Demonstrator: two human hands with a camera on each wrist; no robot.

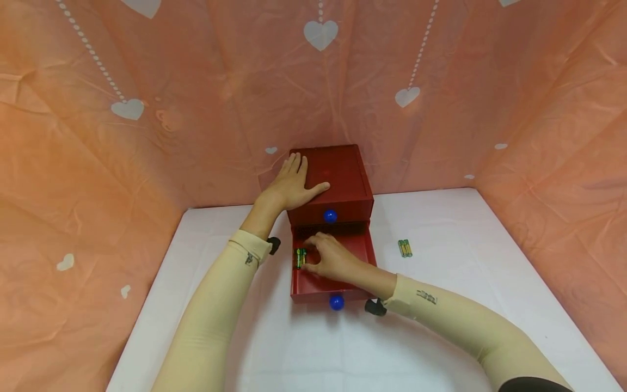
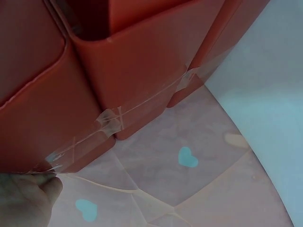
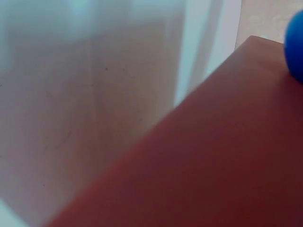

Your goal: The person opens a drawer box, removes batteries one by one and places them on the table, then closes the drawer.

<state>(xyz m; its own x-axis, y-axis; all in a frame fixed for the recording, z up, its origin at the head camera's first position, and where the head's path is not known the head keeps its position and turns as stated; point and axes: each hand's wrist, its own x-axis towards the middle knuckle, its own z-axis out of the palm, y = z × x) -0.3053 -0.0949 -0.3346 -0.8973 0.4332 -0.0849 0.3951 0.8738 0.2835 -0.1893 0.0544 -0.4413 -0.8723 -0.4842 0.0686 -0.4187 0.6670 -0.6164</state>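
A red drawer cabinet (image 1: 338,169) stands on the white table, its lower drawer (image 1: 360,250) pulled out. My left hand (image 1: 290,188) rests flat on the cabinet's top with fingers spread; part of it shows at the lower left of the left wrist view. Reaching into the lower drawer, my right hand (image 1: 335,258) has its thumb and index finger bent and apart beside some green-and-gold batteries (image 1: 300,258) at the drawer's left side. The fingertips look close to the ends of the batteries; contact is hard to make out. The right wrist view shows no hand.
More green-and-gold batteries (image 1: 405,248) lie on the white table (image 1: 431,223) right of the cabinet. The upper drawer is closed and has a blue knob (image 1: 330,216); another blue knob (image 1: 336,302) is on the lower drawer. A pink heart-patterned sheet (image 1: 235,109) hangs behind and at both sides.
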